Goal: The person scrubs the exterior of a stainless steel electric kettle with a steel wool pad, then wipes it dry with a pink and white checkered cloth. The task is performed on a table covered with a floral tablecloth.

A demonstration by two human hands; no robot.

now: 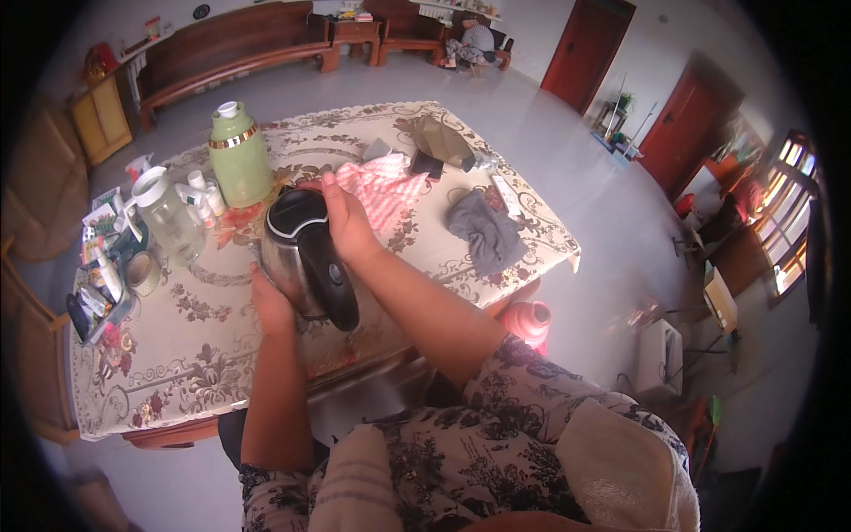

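An electric kettle (292, 270) with a steel body, black lid and black handle is tilted between my two hands above the table. My left hand (271, 300) supports its lower left side, the fingers partly hidden behind the body. My right hand (349, 222) grips the upper right side beside the lid, thumb up, its other fingers mostly hidden. The handle points toward me and neither hand is on it. Just beyond my right hand lies a pink-and-white checked cloth (390, 188). Whether its edge touches my fingers I cannot tell.
On the flowered tablecloth (199, 355) stand a green thermos (239, 160), a clear pitcher (168, 217) and a basket of small items (106, 275). A grey cloth (486, 232) lies at right. A pink thermos (526, 321) is beside the table. Another person (474, 43) sits far off.
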